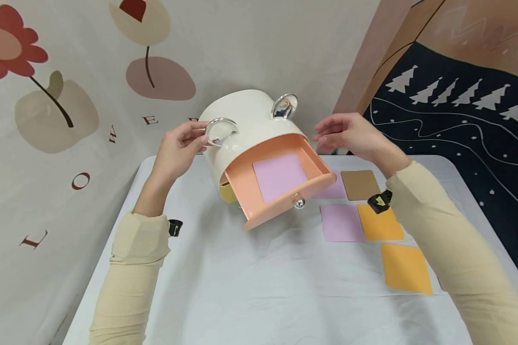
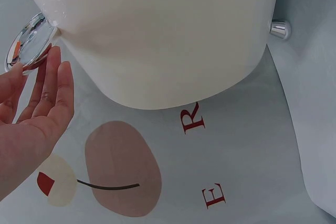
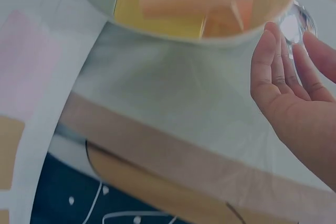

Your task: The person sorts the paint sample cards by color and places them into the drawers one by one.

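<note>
Both hands open: left hand (image 1: 179, 148) touches the cream drawer box's (image 1: 246, 120) ring (image 1: 221, 130); right hand (image 1: 354, 136) hovers. Steady it before touching the peach drawer (image 1: 280, 184).

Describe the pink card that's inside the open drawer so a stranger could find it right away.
Start at the cream drawer box tilted on the white table, between the person's two hands. Its peach drawer is pulled open, and the pink card lies flat on the drawer's floor. Other pink cards lie loose on the table; only this one sits inside the drawer.

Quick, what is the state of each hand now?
Left hand: open, fingertips at the silver ring handle.
Right hand: open, holding nothing, beside the cream box.
</note>
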The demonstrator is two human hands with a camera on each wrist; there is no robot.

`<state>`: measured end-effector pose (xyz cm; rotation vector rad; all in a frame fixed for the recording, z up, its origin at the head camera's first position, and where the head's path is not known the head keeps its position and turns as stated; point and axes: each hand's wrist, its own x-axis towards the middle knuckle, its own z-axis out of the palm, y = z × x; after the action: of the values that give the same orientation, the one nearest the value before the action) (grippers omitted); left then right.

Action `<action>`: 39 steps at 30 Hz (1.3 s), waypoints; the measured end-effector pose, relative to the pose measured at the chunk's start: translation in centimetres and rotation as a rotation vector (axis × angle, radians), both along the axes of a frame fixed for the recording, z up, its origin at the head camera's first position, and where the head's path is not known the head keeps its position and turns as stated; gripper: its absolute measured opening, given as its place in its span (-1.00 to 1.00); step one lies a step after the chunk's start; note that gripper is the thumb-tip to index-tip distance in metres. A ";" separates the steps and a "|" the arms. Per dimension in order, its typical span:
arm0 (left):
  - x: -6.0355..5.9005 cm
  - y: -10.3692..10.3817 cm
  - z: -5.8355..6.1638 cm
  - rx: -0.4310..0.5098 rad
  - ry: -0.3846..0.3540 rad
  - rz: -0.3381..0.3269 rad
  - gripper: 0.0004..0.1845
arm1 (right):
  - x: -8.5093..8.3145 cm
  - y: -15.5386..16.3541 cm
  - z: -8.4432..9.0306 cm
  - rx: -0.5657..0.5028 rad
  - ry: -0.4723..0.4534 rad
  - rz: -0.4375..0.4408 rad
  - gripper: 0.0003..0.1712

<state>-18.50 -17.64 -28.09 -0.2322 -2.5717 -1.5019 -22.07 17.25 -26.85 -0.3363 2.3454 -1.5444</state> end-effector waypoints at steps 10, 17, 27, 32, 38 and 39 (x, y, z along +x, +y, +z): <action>0.2 -0.2 0.2 0.018 -0.010 0.002 -0.68 | 1.4 4.8 -2.3 0.052 0.020 -0.044 -0.67; 0.2 -0.2 0.2 0.015 -0.015 0.007 -0.67 | 3.4 7.6 -8.3 0.100 -0.050 -0.091 -0.61; 0.2 -0.1 0.1 0.011 -0.004 0.004 -0.68 | 5.7 9.9 -16.6 0.245 -0.174 -0.131 -0.57; 0.1 -0.1 0.0 0.011 0.001 0.004 -0.68 | 6.4 10.0 -18.3 0.281 -0.202 -0.164 -0.51; 0.1 0.0 0.1 0.017 -0.002 -0.004 -0.68 | 6.7 9.7 -19.3 0.335 -0.205 -0.181 -0.41; 0.1 0.0 0.1 0.017 -0.003 -0.005 -0.68 | 6.7 9.6 -19.4 0.346 -0.198 -0.181 -0.41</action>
<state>-18.42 -17.60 -28.01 -0.2342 -2.5612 -1.5263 -15.39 26.88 -46.23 0.1074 2.4744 -1.1480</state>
